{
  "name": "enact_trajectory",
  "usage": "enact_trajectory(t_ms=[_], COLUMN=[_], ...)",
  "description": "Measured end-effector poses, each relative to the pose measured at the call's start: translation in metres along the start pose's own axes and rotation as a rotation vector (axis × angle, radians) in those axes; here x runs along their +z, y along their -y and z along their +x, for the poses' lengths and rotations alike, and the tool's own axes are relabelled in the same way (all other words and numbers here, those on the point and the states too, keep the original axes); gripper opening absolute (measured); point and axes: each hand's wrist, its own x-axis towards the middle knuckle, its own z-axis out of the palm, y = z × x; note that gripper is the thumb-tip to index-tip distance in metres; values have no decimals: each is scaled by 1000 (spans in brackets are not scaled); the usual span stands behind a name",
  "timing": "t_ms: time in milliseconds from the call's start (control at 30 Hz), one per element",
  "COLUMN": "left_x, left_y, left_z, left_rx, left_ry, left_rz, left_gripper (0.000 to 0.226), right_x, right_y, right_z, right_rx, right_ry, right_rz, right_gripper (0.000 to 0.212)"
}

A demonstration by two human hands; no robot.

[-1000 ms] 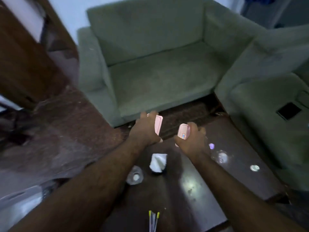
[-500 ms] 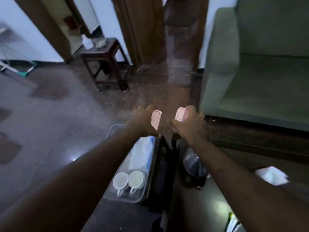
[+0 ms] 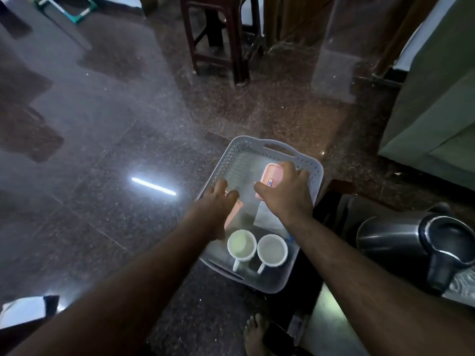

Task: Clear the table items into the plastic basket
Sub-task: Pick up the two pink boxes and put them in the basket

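A grey perforated plastic basket (image 3: 267, 147) stands on the floor left of the table. Two white cups (image 3: 241, 244) (image 3: 272, 250) sit side by side at its near end, with a pale flat packet (image 3: 267, 219) behind them. My right hand (image 3: 285, 194) is over the basket, gripping a pink box (image 3: 271, 173) with a small label. My left hand (image 3: 218, 204) is low inside the basket, closed on a second pink box (image 3: 232, 214) that shows only below the palm.
A steel kettle with a black handle (image 3: 416, 242) stands on the dark table (image 3: 331, 322) at the right. A green sofa (image 3: 437, 111) fills the right edge. A dark wooden stool (image 3: 218, 39) stands on the polished stone floor behind the basket. My bare foot (image 3: 254, 335) is below.
I turned left from the sofa and table and looked down at the basket. Both hands carried the pink boxes from chest height down into the basket.
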Motion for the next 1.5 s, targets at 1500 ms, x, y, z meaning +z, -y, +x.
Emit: enact_trajectory(t_ms=[1500], left_x=[-129], left_y=[-216], left_z=[-55], left_rx=[340], left_ry=[-366], left_rz=[-195], left_gripper=[88], right_x=[-212], right_y=[-85], right_z=[-168], right_rx=[-107], right_ry=[-315], right_rz=[-596], right_gripper=[75])
